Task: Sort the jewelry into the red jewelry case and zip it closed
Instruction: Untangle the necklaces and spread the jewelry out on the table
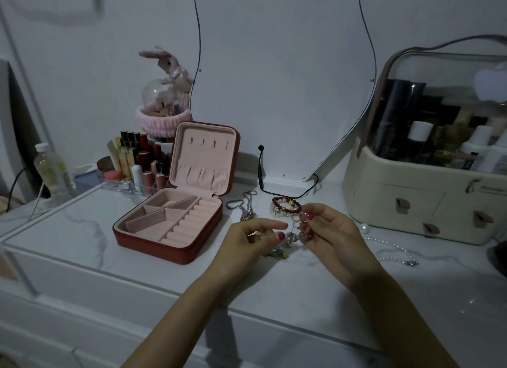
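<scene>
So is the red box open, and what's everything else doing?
Red box: open, lid up, pockets look empty.
Left hand: pinching a small shiny piece.
Right hand: pinching small rings.
Red bead bracelet: lying on the table.
Silver chains: lying loose.
Pearl necklace: lying loose.

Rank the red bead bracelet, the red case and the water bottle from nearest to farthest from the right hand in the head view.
From the right hand:
1. Red bead bracelet, just behind its fingertips.
2. Red case, to the left, beyond the left hand.
3. Water bottle, at the far left edge of the table.
</scene>
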